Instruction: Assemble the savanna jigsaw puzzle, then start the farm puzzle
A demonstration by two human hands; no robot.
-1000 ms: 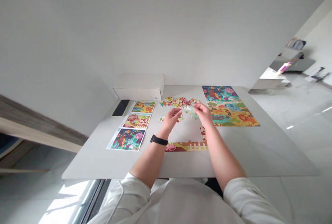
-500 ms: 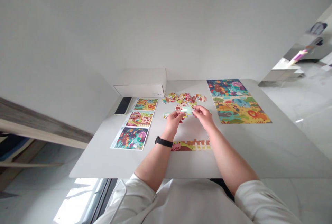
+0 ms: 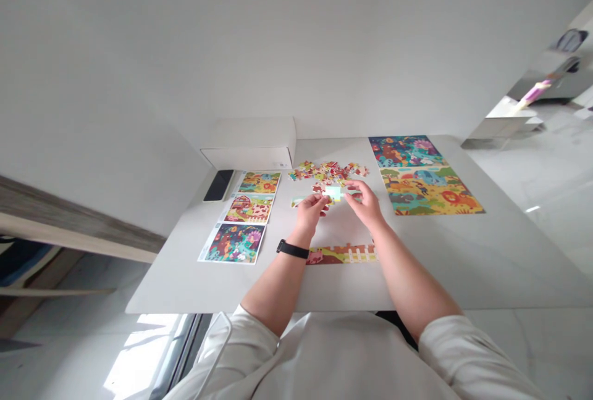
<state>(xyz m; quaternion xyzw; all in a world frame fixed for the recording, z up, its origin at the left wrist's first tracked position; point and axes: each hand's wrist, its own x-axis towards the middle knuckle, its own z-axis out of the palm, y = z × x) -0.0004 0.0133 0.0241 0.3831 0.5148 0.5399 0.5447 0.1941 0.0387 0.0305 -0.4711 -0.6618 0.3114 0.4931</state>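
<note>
My left hand [image 3: 312,210], with a black band on its wrist, pinches a pale green jigsaw puzzle piece [image 3: 332,192] above the table. Bright light washes out most of the piece's print. Just right of it is my right hand [image 3: 365,204], its thumb and forefinger apart and the thumb tip close to the piece's edge; whether they touch I cannot tell. Behind both hands lies a pile of loose puzzle pieces [image 3: 332,170]. Nearer to me, a joined strip of puzzle [image 3: 341,255] shows a pig and a white fence, its right end partly behind my right forearm.
Three printed picture cards [image 3: 248,208] lie in a column on the left, beside a phone [image 3: 219,185]. A white box [image 3: 248,156] stands against the wall. Two assembled puzzles [image 3: 428,190] lie on the right of the white table [image 3: 435,258].
My right thumb and forefinger have spread and come off the puzzle piece, which stays in my left hand. The view has shifted slightly.
</note>
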